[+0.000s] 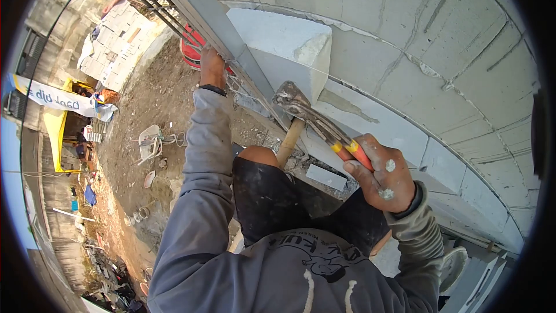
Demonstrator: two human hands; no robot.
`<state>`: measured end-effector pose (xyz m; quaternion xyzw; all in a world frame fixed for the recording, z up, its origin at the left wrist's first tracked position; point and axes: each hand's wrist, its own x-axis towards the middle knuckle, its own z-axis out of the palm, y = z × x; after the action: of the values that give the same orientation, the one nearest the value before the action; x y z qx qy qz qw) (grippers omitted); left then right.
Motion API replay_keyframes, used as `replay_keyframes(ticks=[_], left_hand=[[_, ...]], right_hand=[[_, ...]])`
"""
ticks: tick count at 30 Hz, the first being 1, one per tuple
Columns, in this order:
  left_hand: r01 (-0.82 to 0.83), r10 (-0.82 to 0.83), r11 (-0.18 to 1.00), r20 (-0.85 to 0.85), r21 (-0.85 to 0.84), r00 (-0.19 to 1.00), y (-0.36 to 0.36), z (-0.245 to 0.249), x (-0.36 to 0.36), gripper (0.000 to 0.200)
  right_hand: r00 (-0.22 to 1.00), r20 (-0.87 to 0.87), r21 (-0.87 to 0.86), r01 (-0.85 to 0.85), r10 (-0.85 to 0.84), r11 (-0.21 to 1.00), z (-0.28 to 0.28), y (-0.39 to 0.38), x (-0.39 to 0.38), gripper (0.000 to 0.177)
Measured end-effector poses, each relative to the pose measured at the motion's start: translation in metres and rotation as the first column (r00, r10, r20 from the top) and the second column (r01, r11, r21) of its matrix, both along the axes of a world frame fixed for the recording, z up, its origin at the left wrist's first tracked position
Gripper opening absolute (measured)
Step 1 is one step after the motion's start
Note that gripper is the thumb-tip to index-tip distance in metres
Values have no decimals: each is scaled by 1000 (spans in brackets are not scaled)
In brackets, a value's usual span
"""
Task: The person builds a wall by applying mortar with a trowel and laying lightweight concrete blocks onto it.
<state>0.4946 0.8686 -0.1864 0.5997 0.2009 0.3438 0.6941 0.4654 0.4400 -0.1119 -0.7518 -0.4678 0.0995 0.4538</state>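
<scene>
Pliers [315, 119] clenched in right hand [385, 179], nose at the wire [255, 94] that left hand [211, 68] grips; tie-off looks unfinished.

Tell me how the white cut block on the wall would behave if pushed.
The white cut block looks stiff and bulky, so probably heavy. Its chipped corner suggests crumbly edges. Sitting at the edge of the wall, it might tip off.

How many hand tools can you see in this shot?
2. Pliers with red and yellow grips in the right hand; a wooden handle just under their head, by the knee, its head hidden. The left hand grips a rail, no tool. Others may be hidden.
</scene>
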Motion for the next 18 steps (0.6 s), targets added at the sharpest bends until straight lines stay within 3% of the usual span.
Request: replay_keyframes(ticks=[1,3,6,9,13,16,18], left_hand=[[-9,8,1000,34,7,999,-1,-2,0,36],[-47,51,997,69,-63,996,8,-19,4,36],[-93,86,993,99,70,991,-15,-19,-3,40],[-42,45,999,85,-33,995,-36,-6,-13,46],[-76,81,995,91,-59,993,-37,-12,-23,53],[-101,107,992,78,-75,991,-49,-8,-44,63],[-153,153,988,-1,-5,988,-56,-6,-54,69]], right_hand=[[999,26,17,-37,37,999,-22,-2,-4,25],[987,-160,-271,-11,-34,963,-57,-12,-17,26],[970,-218,-357,25,-109,934,-101,-19,-30,31],[963,-195,-401,93,-185,911,-151,-29,-40,36],[939,-265,-474,72,-219,878,-169,-33,-42,37],[861,-424,-507,30,-280,862,-159,-37,-44,35],[851,-447,-483,31,-277,875,-157,-47,-44,32]])
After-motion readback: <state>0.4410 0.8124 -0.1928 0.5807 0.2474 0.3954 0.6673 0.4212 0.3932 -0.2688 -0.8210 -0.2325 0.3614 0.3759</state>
